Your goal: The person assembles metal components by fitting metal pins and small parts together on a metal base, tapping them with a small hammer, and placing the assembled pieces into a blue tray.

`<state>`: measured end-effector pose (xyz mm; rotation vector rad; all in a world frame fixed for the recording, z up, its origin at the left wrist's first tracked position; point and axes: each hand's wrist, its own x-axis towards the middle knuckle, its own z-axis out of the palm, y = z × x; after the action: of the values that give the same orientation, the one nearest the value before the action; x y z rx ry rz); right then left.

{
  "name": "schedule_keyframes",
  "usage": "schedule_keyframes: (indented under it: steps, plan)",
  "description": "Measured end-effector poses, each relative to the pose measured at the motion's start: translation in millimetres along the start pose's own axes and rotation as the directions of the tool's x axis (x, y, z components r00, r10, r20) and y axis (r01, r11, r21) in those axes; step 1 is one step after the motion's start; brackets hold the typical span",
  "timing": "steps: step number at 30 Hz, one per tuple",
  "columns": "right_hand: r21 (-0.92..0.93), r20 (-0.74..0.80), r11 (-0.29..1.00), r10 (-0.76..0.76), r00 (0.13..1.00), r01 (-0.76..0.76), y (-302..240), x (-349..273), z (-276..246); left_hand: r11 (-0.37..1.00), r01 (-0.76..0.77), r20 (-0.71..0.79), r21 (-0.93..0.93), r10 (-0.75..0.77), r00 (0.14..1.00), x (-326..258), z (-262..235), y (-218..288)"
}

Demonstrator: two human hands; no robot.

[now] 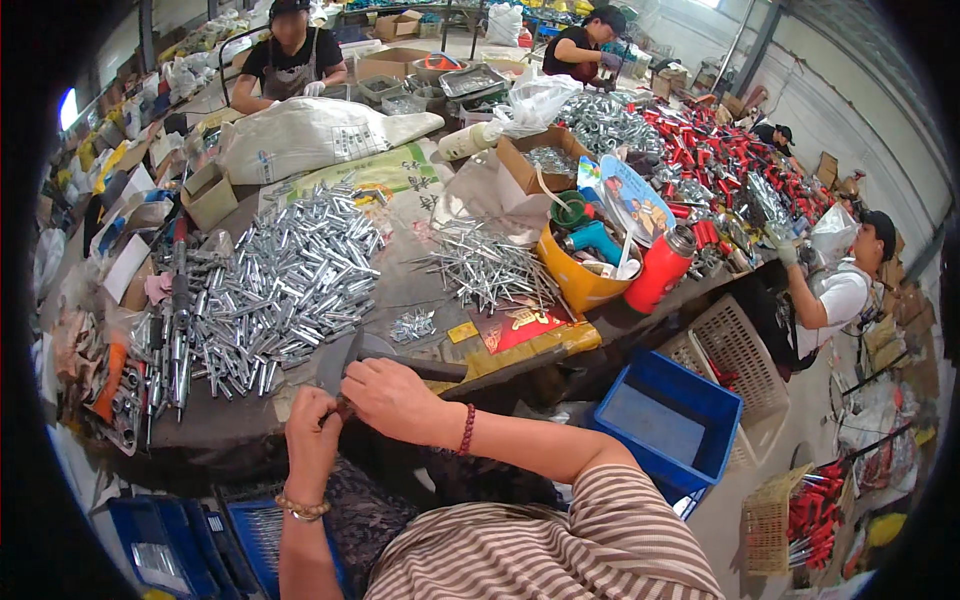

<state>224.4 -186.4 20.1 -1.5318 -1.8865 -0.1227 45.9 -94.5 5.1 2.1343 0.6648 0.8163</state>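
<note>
Both of my hands are at the near edge of the table, close together. My left hand [313, 430] is closed, with thumb and fingers pinched. Beside it on the right, my right hand [392, 400] curls its fingers down toward the same spot. Whatever they hold between them is too small and covered to make out. Just beyond my fingers stands a grey curved metal piece [338, 362], with a dark bar [432, 369] reaching right from it. A large heap of silver metal pins [285, 280] lies beyond my left hand. Farther right is a small cluster of tiny metal parts [413, 325].
A pile of thin metal rods [490, 262], a yellow container [575, 270] and a red flask [662, 268] stand at right. Blue bins [668, 420] sit below the edge. Tools with an orange handle [108, 382] lie left. Co-workers [845, 270] sit around the table.
</note>
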Motion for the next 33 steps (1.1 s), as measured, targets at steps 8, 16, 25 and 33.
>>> schedule_keyframes:
  steps: [8, 16, 25, 33]
  plan:
    - [-0.06, 0.016, 0.998, -0.016, 1.0, 0.017, -6, -2, 1, 1.0, 0.002, 0.005, -0.012, -0.002, 1.0, -5, -3, -2]
    - [-0.133, 0.175, 0.991, 0.017, 0.984, 0.007, -7, 2, -2, 0.991, -0.073, 0.006, 0.11, 0.073, 0.997, -3, -5, -8]
    - [0.056, 0.09, 0.994, 0.084, 0.992, -0.089, 5, 3, -10, 0.992, -0.039, -0.002, 0.124, 0.04, 0.999, 0, -2, 2]
    - [0.059, 0.131, 0.993, 0.095, 0.987, -0.104, -3, 9, -13, 0.997, 0.017, 0.019, 0.082, -0.018, 1.0, -4, -9, 6]
